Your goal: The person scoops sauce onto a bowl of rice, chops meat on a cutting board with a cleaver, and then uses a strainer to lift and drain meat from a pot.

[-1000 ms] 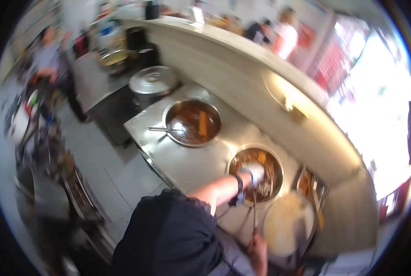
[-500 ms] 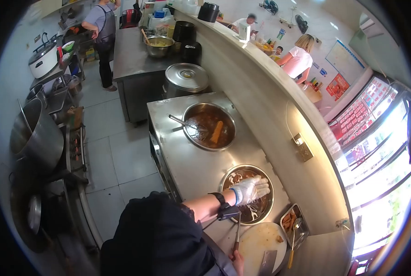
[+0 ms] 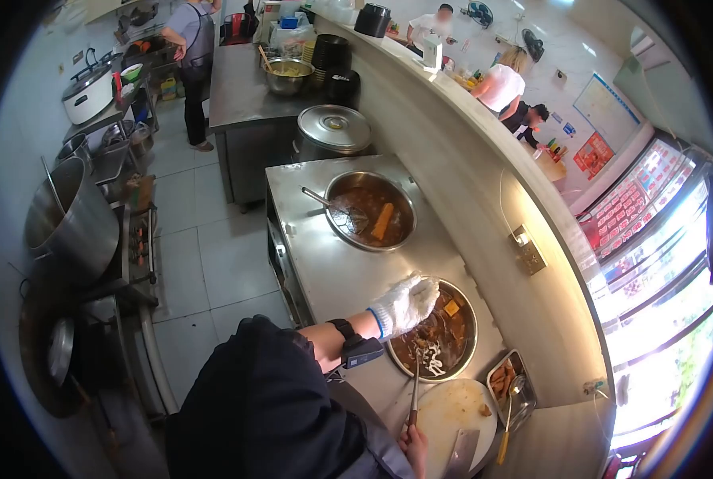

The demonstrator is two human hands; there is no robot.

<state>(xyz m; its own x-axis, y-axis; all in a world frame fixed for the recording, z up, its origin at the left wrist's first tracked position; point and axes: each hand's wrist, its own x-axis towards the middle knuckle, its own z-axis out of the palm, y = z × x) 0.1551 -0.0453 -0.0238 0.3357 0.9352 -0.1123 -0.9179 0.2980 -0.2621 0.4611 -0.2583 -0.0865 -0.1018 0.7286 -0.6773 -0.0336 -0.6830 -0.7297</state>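
Observation:
My left hand (image 3: 408,305), in a white knit glove, hovers over the left edge of the near round metal pot (image 3: 473,345). Its fingers look curled together; anything inside them is hidden. Dark brown broth (image 3: 424,331) fills this pot, and a yellow block (image 3: 451,307) floats near my fingertips. At the bottom, my right hand (image 3: 412,444) grips the brown handle of a long metal utensil (image 3: 415,391). Its shaft slants into the broth, and I cannot make out its head. Beside that hand lies a round white cutting board (image 3: 452,409) with a cleaver (image 3: 462,453) on it.
A second broth pot (image 3: 412,209) holds a wire strainer (image 3: 347,215) and an orange-brown piece. Right of the board, a metal tray (image 3: 524,383) holds brown pieces and a ladle (image 3: 506,431). A partition wall (image 3: 484,191) borders the counter. Other people are farther off.
My left hand has pulled back to the left and up from over the pot, its outstretched fingers now curled in. The yellow block has come into sight. My right hand still holds the utensil.

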